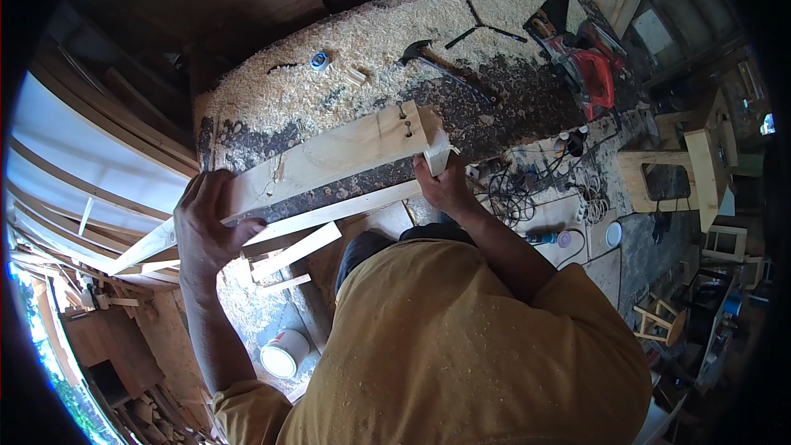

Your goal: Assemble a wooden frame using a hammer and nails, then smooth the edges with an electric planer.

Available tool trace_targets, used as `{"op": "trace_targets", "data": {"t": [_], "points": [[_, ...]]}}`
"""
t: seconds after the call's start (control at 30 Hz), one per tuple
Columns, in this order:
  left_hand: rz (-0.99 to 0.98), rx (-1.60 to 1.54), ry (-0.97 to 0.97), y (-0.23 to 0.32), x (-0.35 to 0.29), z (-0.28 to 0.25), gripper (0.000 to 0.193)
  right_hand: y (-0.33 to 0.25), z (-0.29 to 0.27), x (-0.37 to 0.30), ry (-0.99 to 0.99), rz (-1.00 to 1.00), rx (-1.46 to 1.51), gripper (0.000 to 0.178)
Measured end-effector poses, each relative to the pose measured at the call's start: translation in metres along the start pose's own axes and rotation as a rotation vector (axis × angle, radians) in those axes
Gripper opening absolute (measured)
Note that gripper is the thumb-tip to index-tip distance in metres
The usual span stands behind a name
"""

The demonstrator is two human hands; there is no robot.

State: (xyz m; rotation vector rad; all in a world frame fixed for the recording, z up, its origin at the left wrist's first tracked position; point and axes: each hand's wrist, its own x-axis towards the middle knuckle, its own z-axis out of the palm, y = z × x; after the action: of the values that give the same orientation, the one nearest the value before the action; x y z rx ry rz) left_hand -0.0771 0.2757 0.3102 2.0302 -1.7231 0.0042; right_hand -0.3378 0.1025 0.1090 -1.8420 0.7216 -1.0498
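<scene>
A long, pale wooden board (329, 151) slants across the near side of the bench, its right end higher in view. Two dark marks, which look like holes or fasteners, show near that end. My left hand (210, 218) is closed over the left part of the board, fingers on the far edge and thumb on the near side. At the right end, my right hand (446, 189) grips a pale wood block (437, 158); whether the block is joined to the board cannot be made out. Another wooden strip (338, 211) runs below the board.
Wood shavings (288, 49) cover the workbench. A claw hammer (449, 70), a blue-and-white tape roll (319, 61) and a red power tool (589, 70) lie beyond the board. Tangled cables (515, 195) are at right. A white bucket (285, 353) stands below, near offcuts (297, 251).
</scene>
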Motion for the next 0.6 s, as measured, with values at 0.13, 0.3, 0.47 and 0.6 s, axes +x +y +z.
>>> {"op": "trace_targets", "data": {"t": [0.13, 0.3, 0.47, 0.6], "points": [[0.247, 0.013, -0.043, 0.063, 0.036, 0.006, 0.086, -0.003, 0.0, 0.002, 0.038, 0.003, -0.006, 0.027], [0.212, -0.124, -0.202, 0.123, 0.074, 0.026, 0.073, -0.005, -0.001, 0.006, 0.034, -0.037, -0.014, 0.023], [0.135, -0.241, -0.239, 0.122, 0.088, 0.04, 0.061, -0.013, 0.001, 0.009, 0.085, -0.062, 0.004, 0.022], [0.024, -0.217, -0.324, 0.128, 0.092, 0.03, 0.04, -0.015, 0.004, 0.011, 0.089, -0.082, -0.061, 0.02]]}}
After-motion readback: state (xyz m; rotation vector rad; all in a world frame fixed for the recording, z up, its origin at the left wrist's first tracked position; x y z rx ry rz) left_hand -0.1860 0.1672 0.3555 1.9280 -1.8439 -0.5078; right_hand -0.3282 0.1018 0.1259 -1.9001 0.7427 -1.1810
